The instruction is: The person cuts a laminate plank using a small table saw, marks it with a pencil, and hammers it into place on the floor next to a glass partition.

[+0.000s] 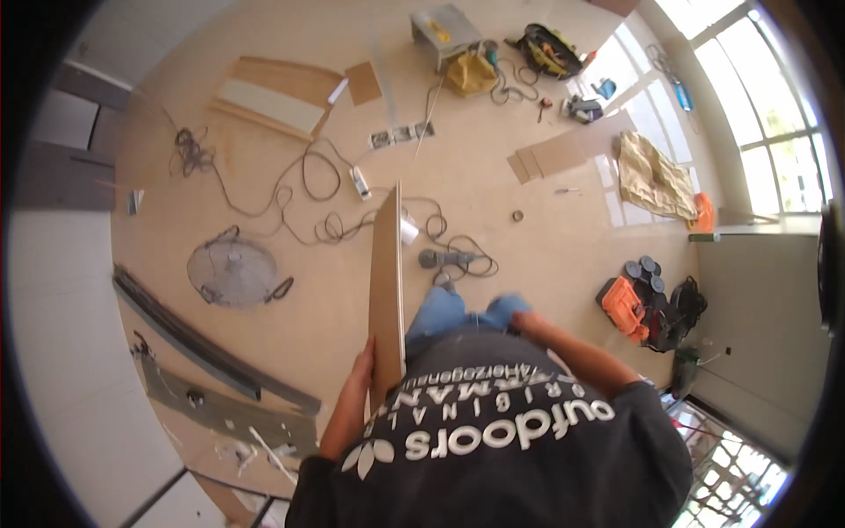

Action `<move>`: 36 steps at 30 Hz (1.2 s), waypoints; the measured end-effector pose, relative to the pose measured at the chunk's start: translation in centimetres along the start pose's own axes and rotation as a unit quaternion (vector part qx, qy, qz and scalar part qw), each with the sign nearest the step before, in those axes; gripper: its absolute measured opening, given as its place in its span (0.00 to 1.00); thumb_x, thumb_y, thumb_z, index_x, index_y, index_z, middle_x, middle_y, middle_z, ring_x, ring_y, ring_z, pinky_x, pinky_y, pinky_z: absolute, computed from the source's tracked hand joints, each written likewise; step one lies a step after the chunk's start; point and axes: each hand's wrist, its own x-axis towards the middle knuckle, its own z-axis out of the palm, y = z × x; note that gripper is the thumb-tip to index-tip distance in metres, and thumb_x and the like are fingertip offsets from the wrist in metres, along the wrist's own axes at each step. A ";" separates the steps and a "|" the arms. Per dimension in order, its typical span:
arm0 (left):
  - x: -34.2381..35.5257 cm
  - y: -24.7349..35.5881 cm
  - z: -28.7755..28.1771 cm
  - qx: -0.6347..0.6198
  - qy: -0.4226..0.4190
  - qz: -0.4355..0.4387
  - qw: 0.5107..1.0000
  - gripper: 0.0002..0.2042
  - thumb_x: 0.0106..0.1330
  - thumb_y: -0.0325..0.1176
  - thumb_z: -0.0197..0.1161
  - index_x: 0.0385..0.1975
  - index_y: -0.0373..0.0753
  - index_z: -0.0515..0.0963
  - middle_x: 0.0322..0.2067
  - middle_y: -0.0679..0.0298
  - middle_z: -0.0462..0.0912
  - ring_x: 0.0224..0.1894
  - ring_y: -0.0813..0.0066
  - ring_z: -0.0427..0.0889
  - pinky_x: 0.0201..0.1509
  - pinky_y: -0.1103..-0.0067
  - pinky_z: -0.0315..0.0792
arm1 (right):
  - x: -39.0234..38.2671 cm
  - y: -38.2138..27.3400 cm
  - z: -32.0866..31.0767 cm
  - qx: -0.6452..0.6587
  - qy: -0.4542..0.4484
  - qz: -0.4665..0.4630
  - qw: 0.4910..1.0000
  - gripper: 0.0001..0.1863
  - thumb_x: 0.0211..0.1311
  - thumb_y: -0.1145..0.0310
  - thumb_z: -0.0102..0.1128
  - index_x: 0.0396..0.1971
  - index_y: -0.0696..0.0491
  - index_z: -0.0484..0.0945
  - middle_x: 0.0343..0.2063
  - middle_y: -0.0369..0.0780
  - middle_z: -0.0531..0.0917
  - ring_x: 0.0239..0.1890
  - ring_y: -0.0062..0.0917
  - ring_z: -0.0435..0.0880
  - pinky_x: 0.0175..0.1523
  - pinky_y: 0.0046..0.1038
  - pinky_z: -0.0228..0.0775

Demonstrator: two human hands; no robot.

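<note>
My left hand (363,359) grips the side of a long, narrow tan board (385,282) held on edge, reaching out in front of me along my left leg. My right hand (523,322) is by my blue-jeaned right leg; its fingers are too small and unclear to make out. A grey power tool (440,259) with a looped cord lies on the floor just beyond my feet, and a white object (409,231) shows right of the board.
Cables (299,202) wind across the tan floor (466,158). A fan guard (233,268) and dark rails (185,339) lie left. Wooden panels (264,97), a grey stool (443,33) and tool bags (546,51) are ahead. Crumpled paper (654,176) and an orange toolbox (623,310) are right.
</note>
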 end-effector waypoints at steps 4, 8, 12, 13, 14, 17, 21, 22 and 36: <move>0.0 11.1 9.5 -0.034 0.024 0.032 0.999 0.40 0.70 0.67 0.49 0.61 0.30 0.72 0.58 0.53 0.78 0.59 0.63 0.77 0.63 0.71 0.69 | -0.6 3.3 -13.4 0.079 0.120 0.084 0.986 0.18 0.71 0.55 0.46 0.36 0.55 0.77 0.38 0.52 0.83 0.43 0.50 0.82 0.45 0.48 0.74; 2.0 20.2 14.1 -0.053 0.075 0.047 0.995 0.39 0.72 0.64 0.48 0.63 0.29 0.70 0.60 0.53 0.76 0.61 0.62 0.74 0.66 0.70 0.66 | 3.9 7.7 -24.0 0.095 0.040 -0.008 0.995 0.19 0.71 0.50 0.48 0.40 0.50 0.81 0.39 0.49 0.85 0.45 0.47 0.83 0.48 0.45 0.74; 6.6 27.8 19.2 -0.094 0.099 0.053 0.989 0.38 0.74 0.63 0.46 0.62 0.28 0.71 0.59 0.52 0.77 0.60 0.63 0.75 0.65 0.70 0.68 | 15.7 15.6 -33.4 0.053 -0.052 -0.035 0.997 0.17 0.70 0.51 0.50 0.42 0.45 0.81 0.41 0.47 0.85 0.43 0.43 0.83 0.47 0.39 0.75; 7.1 29.1 21.9 -0.087 0.104 0.037 0.990 0.38 0.74 0.63 0.45 0.61 0.28 0.71 0.59 0.52 0.77 0.60 0.63 0.75 0.64 0.70 0.68 | 18.0 17.8 -35.5 0.055 -0.075 -0.056 0.994 0.16 0.69 0.52 0.51 0.43 0.46 0.81 0.40 0.46 0.85 0.42 0.41 0.84 0.48 0.38 0.75; 7.3 33.2 24.4 -0.084 0.115 0.045 0.989 0.38 0.74 0.63 0.44 0.61 0.28 0.72 0.58 0.52 0.77 0.60 0.63 0.75 0.63 0.70 0.69 | 19.4 19.1 -38.1 0.061 -0.081 -0.082 0.991 0.16 0.69 0.53 0.51 0.43 0.47 0.81 0.40 0.46 0.85 0.42 0.39 0.84 0.48 0.38 0.75; 10.4 36.2 28.1 -0.088 0.212 0.066 0.971 0.38 0.74 0.64 0.43 0.60 0.28 0.73 0.57 0.52 0.77 0.58 0.63 0.75 0.62 0.70 0.70 | 23.5 20.4 -49.1 0.079 -0.160 -0.088 0.980 0.16 0.70 0.54 0.52 0.42 0.49 0.81 0.36 0.46 0.85 0.40 0.37 0.85 0.48 0.38 0.75; 12.5 44.0 34.2 -0.168 0.202 0.049 0.964 0.41 0.73 0.66 0.40 0.58 0.25 0.73 0.54 0.52 0.78 0.56 0.64 0.75 0.59 0.70 0.71 | 28.2 22.2 -59.4 0.019 -0.233 -0.028 0.972 0.17 0.69 0.53 0.53 0.42 0.50 0.82 0.37 0.49 0.85 0.43 0.43 0.84 0.48 0.41 0.75; 13.3 45.9 34.6 -0.179 0.211 0.045 0.960 0.41 0.73 0.66 0.40 0.58 0.25 0.73 0.54 0.52 0.78 0.56 0.64 0.75 0.59 0.70 0.71 | 29.3 20.8 -62.1 -0.011 -0.227 0.000 0.974 0.17 0.69 0.52 0.53 0.42 0.50 0.82 0.37 0.49 0.85 0.43 0.44 0.84 0.49 0.41 0.75; 52.4 70.4 23.1 -0.069 0.261 0.116 0.956 0.41 0.73 0.67 0.42 0.49 0.25 0.77 0.43 0.56 0.82 0.46 0.69 0.79 0.51 0.71 0.73 | 59.2 35.1 -73.1 -0.008 0.015 0.156 0.988 0.13 0.65 0.59 0.56 0.38 0.52 0.82 0.33 0.52 0.85 0.39 0.50 0.84 0.46 0.44 0.77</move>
